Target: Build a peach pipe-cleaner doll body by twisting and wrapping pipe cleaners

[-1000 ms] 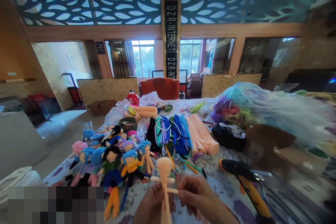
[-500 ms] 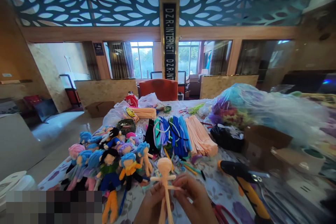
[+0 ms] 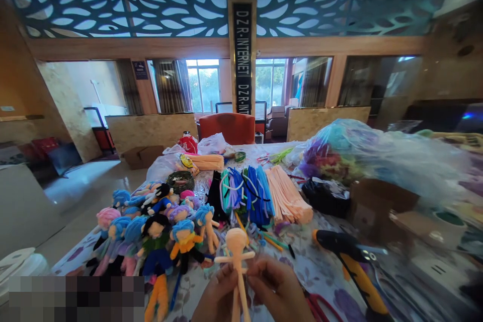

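A peach doll figure (image 3: 236,242) made of fuzzy pipe cleaners stands upright at the bottom centre. It has a round, bare head, two arms sticking straight out and two long legs. My left hand (image 3: 217,292) grips it around the waist from the left, fingers closed. On the other side my right hand (image 3: 277,287) is closed in a pinch at the figure's waist, where a short peach pipe cleaner end (image 3: 243,270) runs towards its fingertips. The fingers partly hide the figure's middle.
Finished dolls with coloured hair (image 3: 154,241) are piled at left. Behind my hands lie bundles of blue pipe cleaners (image 3: 260,196) and peach pipe cleaners (image 3: 287,196). A glue gun (image 3: 350,256) and red-handled scissors (image 3: 319,307) lie at right, near a cardboard box (image 3: 377,206).
My right hand has shifted slightly, and the pipe cleaner stretched between the figure and its fingers now shows shorter. My left hand keeps its hold on the figure.
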A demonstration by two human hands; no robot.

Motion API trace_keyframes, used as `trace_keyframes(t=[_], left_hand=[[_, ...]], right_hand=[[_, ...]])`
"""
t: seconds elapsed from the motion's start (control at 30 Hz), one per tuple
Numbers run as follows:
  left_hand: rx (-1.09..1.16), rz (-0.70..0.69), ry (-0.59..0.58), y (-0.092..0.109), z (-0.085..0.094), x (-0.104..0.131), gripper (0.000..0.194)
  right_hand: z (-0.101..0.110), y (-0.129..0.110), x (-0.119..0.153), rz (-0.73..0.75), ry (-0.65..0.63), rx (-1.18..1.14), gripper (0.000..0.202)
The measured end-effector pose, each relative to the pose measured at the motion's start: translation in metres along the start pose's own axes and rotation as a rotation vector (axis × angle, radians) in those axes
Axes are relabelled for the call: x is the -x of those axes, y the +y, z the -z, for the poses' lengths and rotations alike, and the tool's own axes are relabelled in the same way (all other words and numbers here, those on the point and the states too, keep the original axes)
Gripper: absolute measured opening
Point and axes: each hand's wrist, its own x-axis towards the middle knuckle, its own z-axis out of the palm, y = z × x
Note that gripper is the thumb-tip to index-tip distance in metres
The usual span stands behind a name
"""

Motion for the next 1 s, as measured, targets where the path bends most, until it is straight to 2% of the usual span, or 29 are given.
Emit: trace_keyframes(t=[0.17, 0.33, 0.5, 0.7, 0.83, 1.0], left_hand=[[-0.053, -0.042, 0.005, 0.001, -0.005, 0.005, 0.020], [-0.084, -0.045, -0.037, 0.002, -0.009, 0.005, 0.019], [-0.127, -0.112, -0.013, -0.003, -0.006, 0.000, 0.022], [-0.146, -0.111, -0.017, -0.003, -0.006, 0.003, 0.018], [-0.148, -0.097, -0.027, 0.002, -0.007, 0.005, 0.020], [-0.140, -0.044, -0.047, 0.005, -0.015, 0.009, 0.018]], right_hand=[[0.004, -0.005, 0.000, -0.138, -0.050, 0.001, 0.034], [0.010, -0.015, 0.004, -0.107, -0.159, -0.041, 0.041], [0.003, -0.017, 0.008, -0.040, -0.144, 0.022, 0.028], [0.000, -0.008, 0.011, -0.068, -0.128, 0.022, 0.019], [0.002, -0.018, 0.010, -0.074, -0.169, -0.085, 0.021], [0.001, -0.025, 0.006, -0.177, -0.163, -0.232, 0.037]])
